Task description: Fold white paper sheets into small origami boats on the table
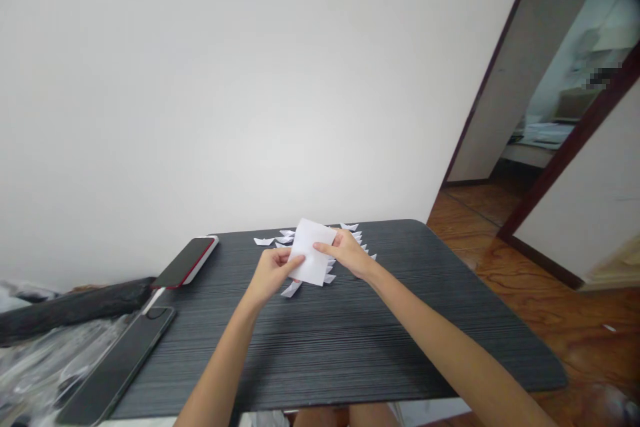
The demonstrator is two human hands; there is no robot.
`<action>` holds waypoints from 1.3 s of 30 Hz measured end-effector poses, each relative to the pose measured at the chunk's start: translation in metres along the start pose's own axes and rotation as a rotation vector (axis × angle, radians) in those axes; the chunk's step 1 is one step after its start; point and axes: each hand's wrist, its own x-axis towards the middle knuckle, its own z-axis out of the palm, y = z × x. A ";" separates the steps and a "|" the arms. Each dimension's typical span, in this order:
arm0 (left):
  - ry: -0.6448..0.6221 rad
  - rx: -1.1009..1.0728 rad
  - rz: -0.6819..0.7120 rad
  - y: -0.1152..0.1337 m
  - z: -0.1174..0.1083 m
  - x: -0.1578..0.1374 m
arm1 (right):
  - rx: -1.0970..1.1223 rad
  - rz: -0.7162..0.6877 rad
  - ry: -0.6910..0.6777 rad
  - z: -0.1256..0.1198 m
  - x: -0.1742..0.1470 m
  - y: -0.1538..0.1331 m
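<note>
A white sheet of paper (311, 263) is held up over the table, slightly tilted. My left hand (274, 271) grips its lower left edge, thumb on the front and fingers behind. At the upper right edge, my right hand (349, 251) pinches the same sheet, its thumb lying across the front. Behind and below the sheet, several small folded paper boats lie on the dark table; one paper boat (291, 289) sits just below my left hand, another paper boat (263, 241) to its upper left. The sheet and hands hide part of the group.
The black ribbed table (310, 347) stands against a white wall. On its left lie a phone with a red edge (184, 263) on a white item, a second phone (120, 363), and a white cable (153, 301). Plastic-wrapped items (60, 353) lie beyond the left edge; a doorway opens at right.
</note>
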 end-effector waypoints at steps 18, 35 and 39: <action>0.131 -0.335 0.053 -0.044 0.081 0.050 | -0.796 -0.291 0.080 -0.056 -0.044 0.031; 0.201 -0.093 0.041 -0.055 0.081 0.044 | -0.218 -0.055 0.337 -0.060 -0.043 0.036; 0.224 -0.062 0.071 -0.052 0.084 0.042 | -0.215 -0.087 0.340 -0.058 -0.043 0.034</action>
